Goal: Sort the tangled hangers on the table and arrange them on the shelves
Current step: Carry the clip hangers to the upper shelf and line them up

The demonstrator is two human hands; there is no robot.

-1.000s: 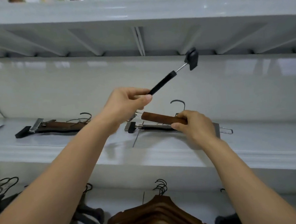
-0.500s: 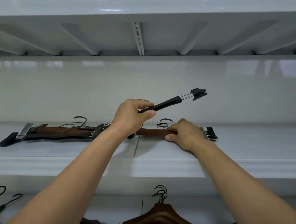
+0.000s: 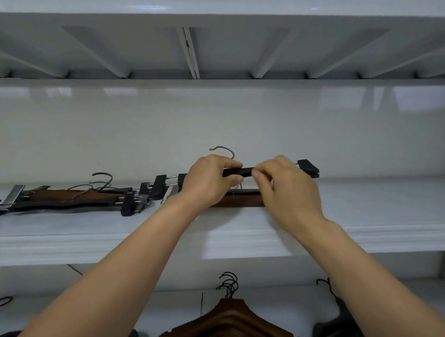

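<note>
Seems well underway. Over the white middle shelf, the left hand curls round a slim black clip hanger and the right hand pinches its bar, right above a brown wooden clip hanger lying on that shelf. A pile of brown and black clip hangers sits at the shelf's left end, and stacked brown wooden coat hangers lie below the shelf. The table is out of view, so there's no telling how many remain.

middle white shelf | carried pile of clip hangers at left, brown wooden clip hanger mid-shelf | lower shelf | carried stack of wooden coat hangers
</note>
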